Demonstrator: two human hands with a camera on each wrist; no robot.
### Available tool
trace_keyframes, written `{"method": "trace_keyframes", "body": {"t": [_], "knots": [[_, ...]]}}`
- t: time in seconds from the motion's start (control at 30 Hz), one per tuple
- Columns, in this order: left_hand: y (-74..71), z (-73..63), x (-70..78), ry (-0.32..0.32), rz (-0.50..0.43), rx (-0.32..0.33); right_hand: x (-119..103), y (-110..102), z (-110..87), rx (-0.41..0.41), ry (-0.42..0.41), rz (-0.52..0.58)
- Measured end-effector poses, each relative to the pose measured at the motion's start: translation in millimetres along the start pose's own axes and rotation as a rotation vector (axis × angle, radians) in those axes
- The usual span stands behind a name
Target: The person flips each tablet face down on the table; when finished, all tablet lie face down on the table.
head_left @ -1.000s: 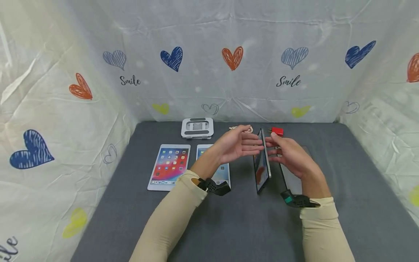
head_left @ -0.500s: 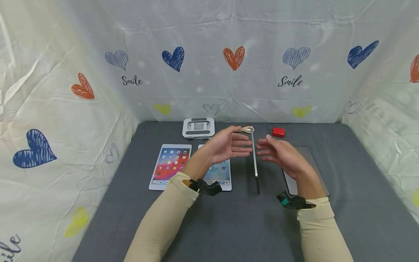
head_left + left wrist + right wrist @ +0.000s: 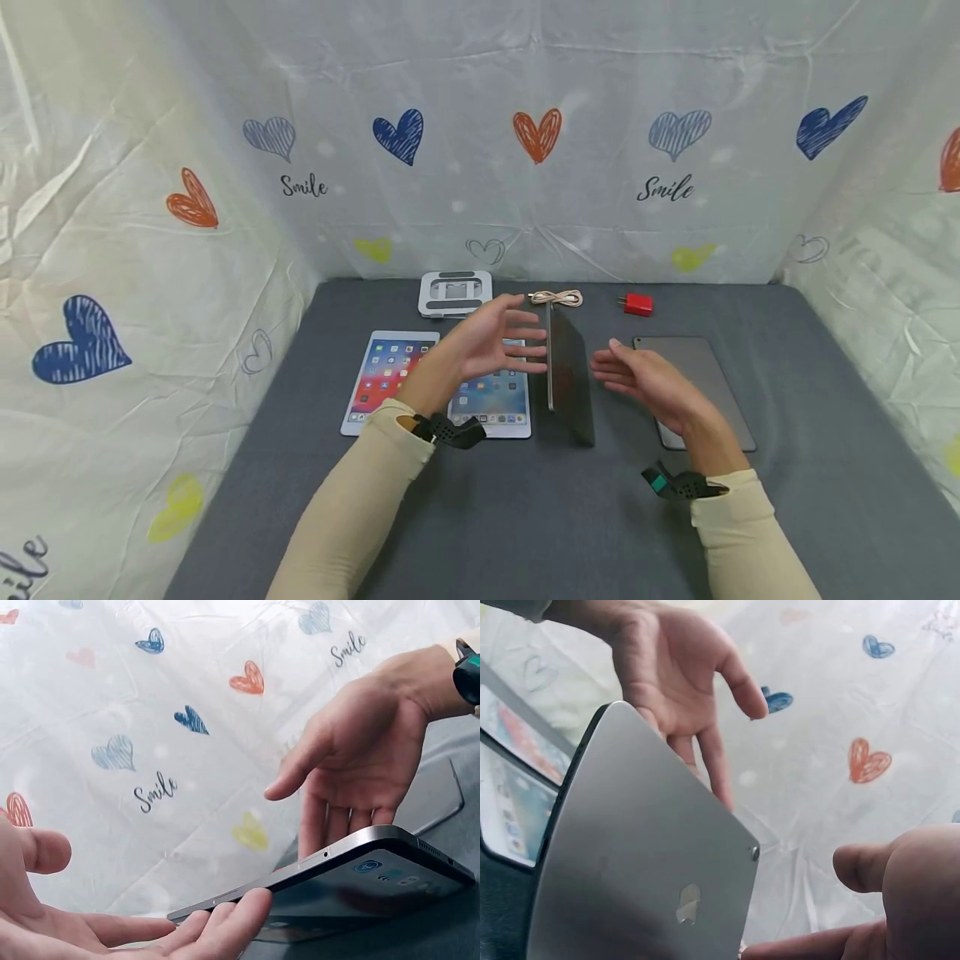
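A grey tablet (image 3: 572, 379) stands on its long edge between my hands, leaning to the left. Its back, with a logo and a camera lens, faces right in the right wrist view; part of its lit screen (image 3: 360, 889) shows in the left wrist view. My left hand (image 3: 491, 342) has its fingers extended at the tablet's upper edge on the screen side, apparently touching it. My right hand (image 3: 652, 375) is held with straight fingers on the back side, apart from the upper edge. Neither hand grips anything.
Two white tablets (image 3: 393, 367) (image 3: 495, 400) lie screen up at left, one partly behind my left hand. Another grey tablet (image 3: 701, 375) lies face down at right. Along the back are a folded white stand (image 3: 455, 293), a coiled cable (image 3: 557, 297) and a red charger plug (image 3: 638, 304).
The standing tablet has tipped from a rightward lean, through upright, to a leftward lean. My left hand has moved left with it, and the right hand now sits apart from its upper edge.
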State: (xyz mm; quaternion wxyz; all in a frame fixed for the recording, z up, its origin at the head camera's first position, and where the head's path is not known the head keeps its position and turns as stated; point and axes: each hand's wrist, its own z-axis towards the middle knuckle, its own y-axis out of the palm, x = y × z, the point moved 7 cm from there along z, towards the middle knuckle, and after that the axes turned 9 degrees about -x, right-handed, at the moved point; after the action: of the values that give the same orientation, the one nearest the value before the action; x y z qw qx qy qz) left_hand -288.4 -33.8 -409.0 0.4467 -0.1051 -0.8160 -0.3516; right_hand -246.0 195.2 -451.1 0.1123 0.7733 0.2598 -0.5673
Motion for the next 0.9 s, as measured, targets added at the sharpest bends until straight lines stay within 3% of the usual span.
{"method": "trace_keyframes", "body": {"t": [0.23,0.43,0.9], "knots": [[-19.4,-2.9,-10.3,-0.063,0.041,0.071,10.2,10.6,-1.9,-0.049,-0.002,0.036],[-31.5,-1.6,-21.9,-0.087,0.044,0.089,15.4,15.2,-2.0,-0.053,-0.005,0.039],[-38.5,10.7,-43.1,-0.099,0.002,0.097,21.4,9.7,-9.5,-0.005,0.005,-0.032]]}}
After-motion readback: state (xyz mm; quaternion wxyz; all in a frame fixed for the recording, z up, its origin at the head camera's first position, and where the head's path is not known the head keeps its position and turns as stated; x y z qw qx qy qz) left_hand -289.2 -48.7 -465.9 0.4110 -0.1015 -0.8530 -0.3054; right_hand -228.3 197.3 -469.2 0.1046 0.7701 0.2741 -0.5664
